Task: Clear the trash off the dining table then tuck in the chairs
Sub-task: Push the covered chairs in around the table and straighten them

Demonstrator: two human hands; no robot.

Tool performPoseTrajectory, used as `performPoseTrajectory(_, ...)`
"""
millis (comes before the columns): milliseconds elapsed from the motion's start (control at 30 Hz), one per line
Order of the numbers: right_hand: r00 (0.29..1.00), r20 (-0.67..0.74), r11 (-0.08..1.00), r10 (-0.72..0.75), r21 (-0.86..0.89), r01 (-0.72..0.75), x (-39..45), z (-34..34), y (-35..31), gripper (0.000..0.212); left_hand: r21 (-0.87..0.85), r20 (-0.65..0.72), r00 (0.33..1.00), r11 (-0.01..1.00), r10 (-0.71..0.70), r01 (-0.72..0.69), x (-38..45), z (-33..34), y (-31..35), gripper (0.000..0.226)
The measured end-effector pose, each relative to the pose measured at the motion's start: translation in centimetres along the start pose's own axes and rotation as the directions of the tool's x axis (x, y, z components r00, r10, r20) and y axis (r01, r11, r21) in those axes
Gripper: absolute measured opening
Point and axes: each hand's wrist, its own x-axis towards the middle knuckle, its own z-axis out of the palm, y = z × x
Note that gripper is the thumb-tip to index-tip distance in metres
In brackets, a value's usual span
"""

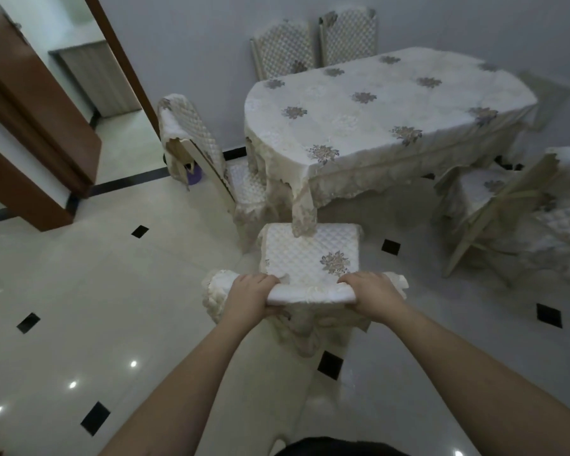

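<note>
Tiled floor (79,291) surrounds dining table (375,110) at 1 o'clock, no trash visible. Left hand (250,296) and right hand (372,292) each grip chair (310,255) backrest at 12 o'clock. Recommend pushing straight, evenly, clearing the hanging cloth.

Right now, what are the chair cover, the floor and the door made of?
The chair cover looks like quilted cream fabric: stitched diamonds, lacy edge, embroidered flower. The floor looks like glossy tile: lamp glints, black diamond insets. The door looks like brown wood or veneer; which is unclear.
</note>
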Motion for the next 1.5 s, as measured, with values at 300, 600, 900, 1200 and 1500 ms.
performPoseTrajectory(300, 0.985, 0.033, 0.985, 0.17, -0.046, -0.169, -0.9, 0.7, -0.8, 0.031, -0.068, -0.006, 1.0, 0.997, -0.026, 0.026, -0.8, 0.9, -4.9, 0.056)
performPoseTrajectory(600, 0.971, 0.089, 0.962, 0.224, -0.182, -0.205, -2.0, 0.8, -2.2, 0.031, -0.05, 0.083, 0.99, 0.993, 0.115, -0.111, -0.7, 0.4, -6.4, 0.042)
performPoseTrajectory(900, 0.973, 0.137, 0.939, 0.186, -0.318, -0.135, -4.0, 0.3, -2.0, 0.026, 0.03, 0.155, 0.971, 0.981, 0.184, -0.191, -1.0, -0.2, -5.5, 0.045)
performPoseTrajectory(1200, 0.959, 0.148, 0.922, 0.243, -0.342, -0.181, -8.5, -0.8, 1.8, 0.036, 0.002, 0.009, 0.931, 0.932, 0.364, -0.364, 0.0, 0.0, -0.7, 0.031)
performPoseTrajectory(1500, 0.939, 0.123, 0.94, 0.321, -0.162, -0.3, -11.9, -1.6, 8.6, 0.044, -0.052, 0.081, 0.915, 0.918, 0.396, -0.393, 3.4, 2.1, 6.6, 0.011)
